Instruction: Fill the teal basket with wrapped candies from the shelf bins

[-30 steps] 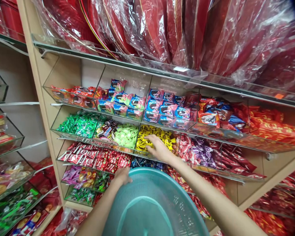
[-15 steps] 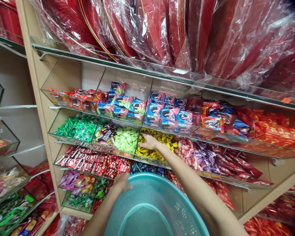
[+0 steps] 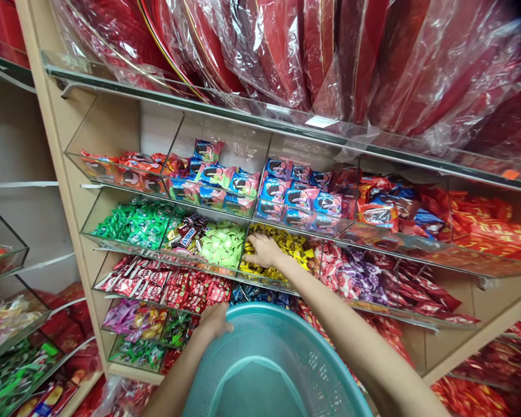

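Observation:
My right hand reaches into a clear shelf bin of yellow wrapped candies, its fingers curled down among the wrappers. What it holds, if anything, is hidden. My left hand grips the far rim of a teal plastic basket held low in front of me, below the shelves. The basket looks bare inside.
Clear acrylic bins hold light green candies, green candies, red chocolate wafers, blue biscuit packs and purple and red sweets. Red items in plastic wrap stand on the top shelf. Another shelf unit stands at the left.
My right hand moved from the middle of the yellow candy bin to its left part and curled its fingers into the wrappers. The left hand stayed on the basket rim.

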Demonstrator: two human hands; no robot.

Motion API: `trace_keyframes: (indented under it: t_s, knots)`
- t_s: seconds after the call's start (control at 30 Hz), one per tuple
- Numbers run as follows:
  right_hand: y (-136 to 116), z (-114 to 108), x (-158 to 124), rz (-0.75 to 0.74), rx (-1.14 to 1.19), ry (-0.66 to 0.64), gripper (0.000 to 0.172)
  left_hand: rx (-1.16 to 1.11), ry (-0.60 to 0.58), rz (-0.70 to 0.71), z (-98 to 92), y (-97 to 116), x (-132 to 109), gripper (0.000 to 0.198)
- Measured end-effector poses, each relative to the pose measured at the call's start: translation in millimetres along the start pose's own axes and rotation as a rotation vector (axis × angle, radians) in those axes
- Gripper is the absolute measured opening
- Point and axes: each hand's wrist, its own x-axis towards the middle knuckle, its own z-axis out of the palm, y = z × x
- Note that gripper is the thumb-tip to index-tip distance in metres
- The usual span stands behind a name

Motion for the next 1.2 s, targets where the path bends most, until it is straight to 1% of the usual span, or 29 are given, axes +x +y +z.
trace_keyframes:
  t_s: [0.17,0.3,0.4,0.47,0.57,0.67,0.77,0.83,0.97,1.2]
  knots:
    - [2,3,-4,-0.043,-0.026,-0.011,0.029,-0.017,-0.015,-0.007,-2.0,1,-3,0.041]
    - [13,0,-9,-0.096,-0.019,-0.029,0.029,-0.020,-0.020,-0.008,-4.2,2,-5,0.041]
    - [19,-3,-13,-0.118,-0.016,-0.043,0.032,-0.022,-0.025,-0.010,-5.0,2,-5,0.043]
    - [18,-5,-14,-0.126,-0.016,-0.053,0.034,-0.018,-0.027,-0.011,-5.4,3,-5,0.043]
    - [11,-8,-13,-0.121,-0.015,-0.061,0.039,-0.014,-0.027,-0.012,-5.8,3,-5,0.042]
    - [1,-9,-10,-0.101,-0.027,-0.075,0.050,-0.022,-0.024,-0.003,-5.7,2,-5,0.042]
    - [-7,-8,-6,-0.073,-0.047,-0.136,0.059,-0.013,-0.019,-0.001,-5.7,2,-6,0.041]
    - [-11,-7,-4,-0.058,-0.048,-0.171,0.060,-0.005,-0.016,0.000,-6.4,3,-6,0.041]
    - [-9,-6,-2,-0.062,-0.041,-0.179,0.052,0.001,-0.031,-0.011,-8.7,4,-7,0.041]
    - [8,-13,-7,-0.104,-0.031,-0.155,0.038,-0.008,-0.027,-0.006,-7.6,3,-6,0.040]
